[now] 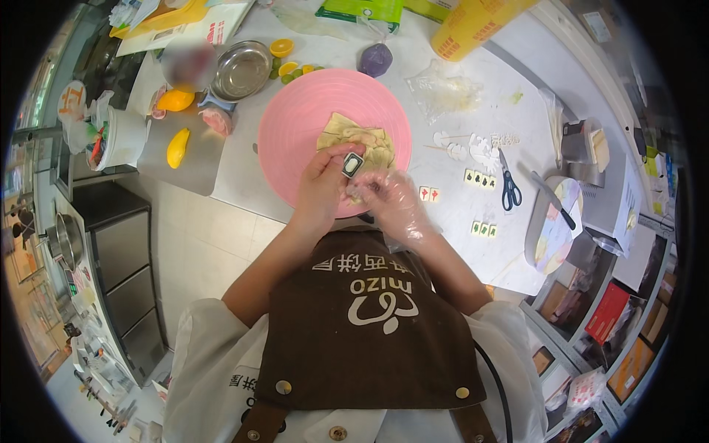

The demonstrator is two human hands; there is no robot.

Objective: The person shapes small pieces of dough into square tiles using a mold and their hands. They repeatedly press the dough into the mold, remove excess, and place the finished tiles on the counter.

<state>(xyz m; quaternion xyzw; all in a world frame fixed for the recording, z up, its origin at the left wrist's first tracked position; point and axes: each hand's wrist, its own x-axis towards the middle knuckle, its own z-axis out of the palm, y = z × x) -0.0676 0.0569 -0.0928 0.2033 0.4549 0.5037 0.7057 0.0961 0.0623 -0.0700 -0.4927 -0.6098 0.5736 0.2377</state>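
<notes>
Bare, my left hand (324, 171) holds a small rectangular tile (352, 164) with a dark edge and pale centre, above a round pink turntable (288, 111). My right hand (393, 202), in a clear plastic glove, is close beside it with the fingers bent; whether it grips something is hidden. Behind both hands a crumpled pale-yellow cloth or sheet (346, 130) lies on the turntable. To the right, small mahjong-like tiles with red marks (429, 194), more with dark marks (479, 178) and others with green marks (484, 228) lie in short rows on the table.
Scissors (508, 185) and a knife (554, 200) on a cake-like oval block (545, 243) are at right. A metal bowl (242, 71), cut orange (282, 48), mangoes (178, 148) and a white bucket (123, 138) stand left. A purple bag (376, 59) and yellow film roll (460, 33) lie behind.
</notes>
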